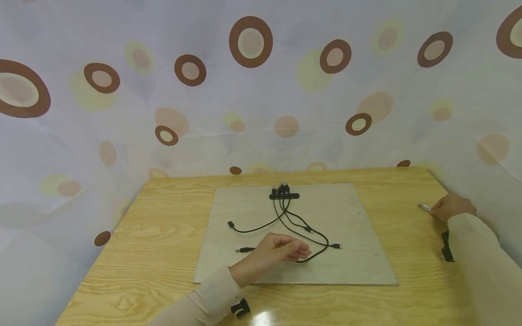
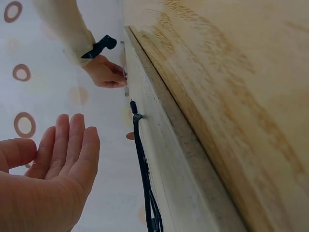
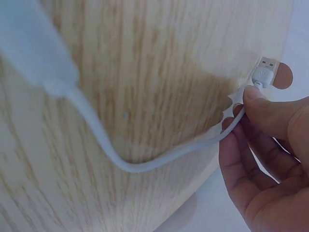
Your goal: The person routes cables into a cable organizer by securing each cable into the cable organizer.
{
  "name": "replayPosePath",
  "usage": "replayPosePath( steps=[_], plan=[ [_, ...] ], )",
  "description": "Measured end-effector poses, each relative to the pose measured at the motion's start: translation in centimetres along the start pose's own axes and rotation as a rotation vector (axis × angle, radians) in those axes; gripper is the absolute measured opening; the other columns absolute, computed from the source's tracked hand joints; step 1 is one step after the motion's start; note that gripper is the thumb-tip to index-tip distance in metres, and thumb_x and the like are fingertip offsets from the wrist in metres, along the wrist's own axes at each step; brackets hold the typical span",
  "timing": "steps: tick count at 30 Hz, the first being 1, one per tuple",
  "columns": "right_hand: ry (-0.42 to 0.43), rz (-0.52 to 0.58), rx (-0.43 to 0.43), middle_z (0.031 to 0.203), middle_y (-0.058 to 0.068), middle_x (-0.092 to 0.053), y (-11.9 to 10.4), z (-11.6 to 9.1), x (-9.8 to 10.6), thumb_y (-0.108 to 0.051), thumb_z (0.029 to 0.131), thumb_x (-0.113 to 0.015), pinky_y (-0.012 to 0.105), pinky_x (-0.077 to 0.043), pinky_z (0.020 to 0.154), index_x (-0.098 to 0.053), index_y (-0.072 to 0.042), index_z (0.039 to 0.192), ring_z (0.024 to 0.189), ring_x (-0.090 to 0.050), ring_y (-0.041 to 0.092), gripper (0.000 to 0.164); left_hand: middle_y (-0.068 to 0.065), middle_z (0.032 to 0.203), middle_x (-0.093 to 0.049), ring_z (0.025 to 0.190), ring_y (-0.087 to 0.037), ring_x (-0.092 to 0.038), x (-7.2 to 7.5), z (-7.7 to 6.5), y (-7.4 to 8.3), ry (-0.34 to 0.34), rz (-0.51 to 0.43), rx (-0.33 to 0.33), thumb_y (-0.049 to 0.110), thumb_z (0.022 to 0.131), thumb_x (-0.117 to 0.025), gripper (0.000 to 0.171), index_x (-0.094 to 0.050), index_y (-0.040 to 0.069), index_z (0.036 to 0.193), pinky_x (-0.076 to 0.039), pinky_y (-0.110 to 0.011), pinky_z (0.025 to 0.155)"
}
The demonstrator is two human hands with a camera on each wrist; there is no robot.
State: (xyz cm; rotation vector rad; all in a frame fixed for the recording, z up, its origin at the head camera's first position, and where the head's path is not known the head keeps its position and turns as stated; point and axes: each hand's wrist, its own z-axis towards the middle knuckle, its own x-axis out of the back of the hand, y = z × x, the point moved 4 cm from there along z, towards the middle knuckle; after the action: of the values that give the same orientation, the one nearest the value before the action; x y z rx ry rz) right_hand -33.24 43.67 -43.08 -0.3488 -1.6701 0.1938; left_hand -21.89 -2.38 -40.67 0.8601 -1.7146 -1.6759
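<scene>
At the right side of the table, my right hand (image 1: 451, 208) pinches a white USB cable (image 3: 137, 166) between thumb and fingers, just behind its USB plug (image 3: 263, 73). The cable bends away to a thick white end (image 3: 36, 48), blurred and cut off by the right wrist view's edge. My left hand (image 1: 274, 251) hovers over the front of a pale board (image 1: 359, 235), its fingers relaxed and holding nothing. Beneath and behind it lie thin black cables (image 1: 261, 227) with plugs at their ends. They run from a small black cable holder (image 1: 295, 196) near the board's back edge.
The board lies on a wood-grain table (image 1: 142, 244). A patterned curtain (image 1: 253, 99) hangs behind and at both sides. Black wrist mounts (image 1: 240, 308) are seen by both sleeves.
</scene>
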Motion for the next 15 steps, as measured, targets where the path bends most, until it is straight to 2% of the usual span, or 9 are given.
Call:
replayPosePath(
  steps=[4,11,15],
  plan=[
    [0.004,0.004,0.025,0.074,0.017,-0.063,0.1,-0.1,0.1,-0.024,0.076,-0.063,0.036,-0.043,0.051,-0.067,0.001,0.079,0.065,-0.056,0.032,0.025,-0.015,0.105,-0.063,0.101,-0.024,-0.059,-0.1,-0.1,0.0,-0.007,-0.008,0.008,0.025,0.092,-0.048,0.037,-0.058,-0.006,0.11,-0.047,-0.035,0.085],
    [0.061,0.018,0.097,0.085,0.023,-0.063,-0.5,0.0,1.2,-0.032,0.08,-0.062,0.04,-0.045,0.052,-0.066,0.002,0.09,0.069,-0.057,0.039,0.036,-0.015,0.105,-0.063,0.1,-0.025,-0.059,-0.2,-0.1,0.0,-0.011,-0.005,0.02,0.025,0.092,-0.047,0.037,-0.058,-0.006,0.11,-0.047,-0.036,0.085],
    [0.077,0.057,0.136,0.077,0.016,-0.066,-1.2,-0.4,1.5,-0.039,0.084,-0.058,0.039,-0.046,0.053,-0.065,0.002,0.096,0.063,-0.058,0.026,0.044,-0.014,0.105,-0.063,0.099,-0.024,-0.06,-0.3,0.0,-0.1,-0.018,-0.006,0.021,0.025,0.092,-0.047,0.038,-0.058,-0.006,0.11,-0.047,-0.036,0.085]
  ],
)
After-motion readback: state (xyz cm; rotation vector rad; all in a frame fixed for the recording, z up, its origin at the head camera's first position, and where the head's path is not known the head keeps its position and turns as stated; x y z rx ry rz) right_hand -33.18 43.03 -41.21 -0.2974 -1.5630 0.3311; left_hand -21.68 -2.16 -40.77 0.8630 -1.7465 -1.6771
